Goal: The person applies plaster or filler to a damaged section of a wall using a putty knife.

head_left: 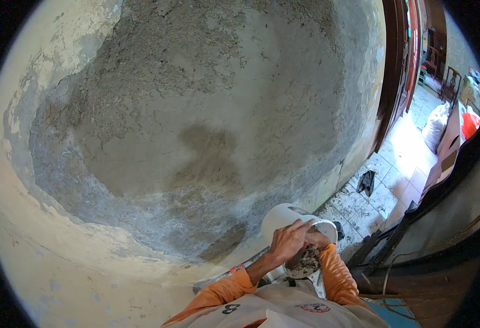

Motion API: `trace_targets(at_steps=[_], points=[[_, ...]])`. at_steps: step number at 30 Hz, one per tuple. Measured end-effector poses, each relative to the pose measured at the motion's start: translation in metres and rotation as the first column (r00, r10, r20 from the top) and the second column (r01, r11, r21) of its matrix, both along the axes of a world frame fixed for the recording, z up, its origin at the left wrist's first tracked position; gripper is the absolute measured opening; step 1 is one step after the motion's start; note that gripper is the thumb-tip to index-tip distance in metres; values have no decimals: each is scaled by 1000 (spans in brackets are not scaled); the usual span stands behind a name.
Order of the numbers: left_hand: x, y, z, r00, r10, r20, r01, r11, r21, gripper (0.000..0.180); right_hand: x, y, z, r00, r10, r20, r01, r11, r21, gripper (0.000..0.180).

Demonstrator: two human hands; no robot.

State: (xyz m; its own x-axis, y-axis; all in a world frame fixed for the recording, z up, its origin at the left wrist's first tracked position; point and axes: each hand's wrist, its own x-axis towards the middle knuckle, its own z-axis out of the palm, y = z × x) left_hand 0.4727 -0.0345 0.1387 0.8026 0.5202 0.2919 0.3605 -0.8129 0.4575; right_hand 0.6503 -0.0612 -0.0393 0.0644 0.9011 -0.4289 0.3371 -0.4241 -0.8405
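Observation:
A white bucket (278, 218) lies tipped on its side close to the wall, its mouth turned toward the right and toward me. My left hand (287, 240) grips its rim, fingers closed over the edge. At the bucket's mouth is my right hand (318, 238), reaching in from the right; its fingers are mostly hidden. Just below both hands sits a heap of broken grey-brown rubble (307, 261), and I cannot tell what holds it. Both of my forearms wear orange sleeves.
Ahead stands a wall with a large rough grey patch (212, 109), darker and damp-looking in places. Dirty floor tiles (382, 191) run to the right, with a black plastic bag (366, 183) on them. Farther off are a white sack (435, 128), a red bag (470, 126) and a wooden chair (451, 83).

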Motion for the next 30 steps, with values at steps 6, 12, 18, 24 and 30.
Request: trace_targets(at_steps=[6, 12, 18, 24, 30], points=[[-20, 34, -12, 968, 252, 7, -249, 960, -126, 33, 10, -10, 18, 847, 280, -453, 3, 848, 529, 48], [-46, 51, -36, 891, 454, -25, -418, 795, -439, 37, 35, -29, 84, 848, 462, -260, -15, 511, 859, 49], [-61, 43, -38, 839, 513, 179, -397, 804, -443, 37, 24, -49, 116, 650, -225, -726, 355, 934, 28, 37], [-76, 44, -35, 819, 547, 175, -422, 779, -463, 42, 1, -49, 122, 531, -294, -795, 444, 895, -35, 39], [-133, 49, -25, 783, 589, 202, -431, 747, -506, 42, -35, -21, 173, 376, -215, -902, 665, 740, 100, 43]])
